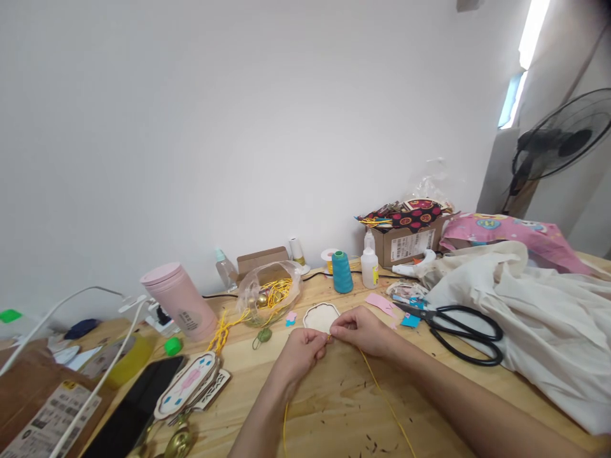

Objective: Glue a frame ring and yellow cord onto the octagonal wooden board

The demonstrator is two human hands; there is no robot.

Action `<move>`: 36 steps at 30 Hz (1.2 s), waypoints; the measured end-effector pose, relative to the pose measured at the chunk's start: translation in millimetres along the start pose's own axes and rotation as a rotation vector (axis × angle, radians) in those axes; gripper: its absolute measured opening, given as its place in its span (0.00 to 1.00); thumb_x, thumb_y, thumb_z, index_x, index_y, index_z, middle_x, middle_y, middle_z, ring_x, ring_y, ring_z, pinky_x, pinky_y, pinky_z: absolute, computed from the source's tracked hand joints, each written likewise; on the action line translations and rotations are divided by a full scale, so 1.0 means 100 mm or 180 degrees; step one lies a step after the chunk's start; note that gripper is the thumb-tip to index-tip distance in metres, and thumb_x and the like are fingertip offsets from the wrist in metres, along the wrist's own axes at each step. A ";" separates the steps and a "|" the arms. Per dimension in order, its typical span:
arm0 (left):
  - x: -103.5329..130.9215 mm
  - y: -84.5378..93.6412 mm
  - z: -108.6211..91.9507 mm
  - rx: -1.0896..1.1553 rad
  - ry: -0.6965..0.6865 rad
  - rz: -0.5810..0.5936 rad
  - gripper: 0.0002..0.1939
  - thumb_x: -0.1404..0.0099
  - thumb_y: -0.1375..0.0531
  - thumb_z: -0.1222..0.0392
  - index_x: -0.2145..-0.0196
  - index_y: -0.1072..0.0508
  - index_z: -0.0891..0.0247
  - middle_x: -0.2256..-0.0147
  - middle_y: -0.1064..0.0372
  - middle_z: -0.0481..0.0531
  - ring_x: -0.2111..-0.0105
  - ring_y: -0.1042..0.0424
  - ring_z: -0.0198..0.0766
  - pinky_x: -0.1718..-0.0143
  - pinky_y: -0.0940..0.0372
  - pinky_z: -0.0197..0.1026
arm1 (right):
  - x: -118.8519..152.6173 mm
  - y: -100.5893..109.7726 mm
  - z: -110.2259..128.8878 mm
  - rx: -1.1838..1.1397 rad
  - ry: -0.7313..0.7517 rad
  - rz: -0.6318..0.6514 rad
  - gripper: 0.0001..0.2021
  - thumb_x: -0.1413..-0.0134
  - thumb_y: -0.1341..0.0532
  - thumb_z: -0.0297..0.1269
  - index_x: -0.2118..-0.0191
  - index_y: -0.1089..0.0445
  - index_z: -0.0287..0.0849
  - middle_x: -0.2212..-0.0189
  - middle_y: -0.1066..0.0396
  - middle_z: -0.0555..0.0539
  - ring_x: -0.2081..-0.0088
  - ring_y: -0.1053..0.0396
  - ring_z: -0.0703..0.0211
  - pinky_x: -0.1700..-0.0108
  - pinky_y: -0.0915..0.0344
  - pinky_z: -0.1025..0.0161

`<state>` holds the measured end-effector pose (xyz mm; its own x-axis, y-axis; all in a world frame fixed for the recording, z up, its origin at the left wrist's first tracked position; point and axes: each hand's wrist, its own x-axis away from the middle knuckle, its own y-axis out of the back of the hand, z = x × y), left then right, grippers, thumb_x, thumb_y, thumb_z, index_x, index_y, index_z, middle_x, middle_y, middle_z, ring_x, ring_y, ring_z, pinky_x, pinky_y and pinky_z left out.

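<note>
My left hand (305, 351) and my right hand (361, 331) meet over the table, fingertips pinched close together. Both are closed on a yellow cord (380, 389); one length hangs from the right hand toward the front edge, another drops beside my left wrist. Whatever detail lies between the fingertips is too small to make out. Just behind the hands lies a pale wooden plaque (319, 313) with a scalloped, dark-edged outline, partly covered by my right hand. Black-handled scissors (465, 327) rest to the right of my right forearm.
A teal thread cone (342, 272) and a glue bottle (369, 268) stand behind. To the left are a pink tumbler (180, 301), a bag of yellow cords (270, 289), decorated plaques (187, 385) and a phone (136, 407). White cloth (529, 331) covers the right side.
</note>
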<state>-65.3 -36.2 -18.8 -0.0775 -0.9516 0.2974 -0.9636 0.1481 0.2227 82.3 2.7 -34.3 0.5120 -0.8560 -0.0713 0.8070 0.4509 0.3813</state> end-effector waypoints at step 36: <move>0.07 -0.05 -0.01 0.1074 -0.0045 -0.0140 0.14 0.55 0.39 0.54 0.75 0.33 0.69 0.89 0.47 0.38 0.91 0.59 0.20 0.88 0.68 0.30 | -0.05 -0.15 0.19 -0.1551 -0.1215 -0.0133 0.13 0.62 0.41 0.41 0.83 0.42 0.39 0.93 0.56 0.61 0.89 0.62 0.75 0.86 0.67 0.70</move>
<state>-60.9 -43.3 -17.1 -0.0353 -0.9591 0.2810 -0.9963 0.0116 -0.0855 62.0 -4.6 -21.9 0.4083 -0.8649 0.2919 0.9118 0.4015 -0.0857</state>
